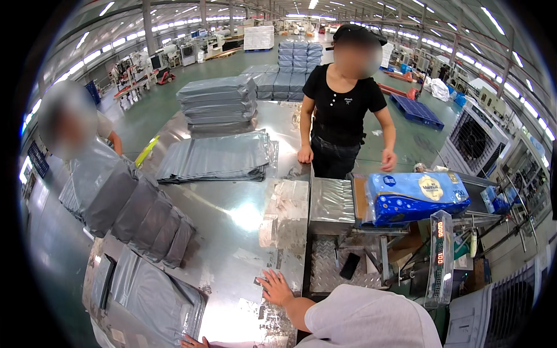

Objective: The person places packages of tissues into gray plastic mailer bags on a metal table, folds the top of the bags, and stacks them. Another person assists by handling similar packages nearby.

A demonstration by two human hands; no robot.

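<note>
Left hand (195, 343) is cut off by the lower edge, only a few fingers showing; can't tell if it's gripping anything. Nearest thing to it: flat stack of grey plastic bags (149, 293) on the table's near left, lying just up and left of those fingers; touching or not, can't tell. Stack's long axis looks to run far-left to near-right, with fisheye bend. Right hand (277, 289) is palm down on the metal tabletop (229, 255), fingers spread, nothing held; the stack is off to its left, well apart, so left hand is the closer one. Right of the table: black phone (349, 266) on tread plate, then a clear-cased red digit display (440, 249). Beyond the stack, a row of grey-wrapped bundles (142, 214) stands in front of a co-worker at left. Ahead right, blue plastic-wrapped multipack (415, 197) on the conveyor, long axis left-right. Farther: second flat bag stack (217, 156), a taller grey pile (217, 98) behind it, co-worker in black top (347, 107) at the far table edge, blue pallet (416, 110) on the floor.
</note>
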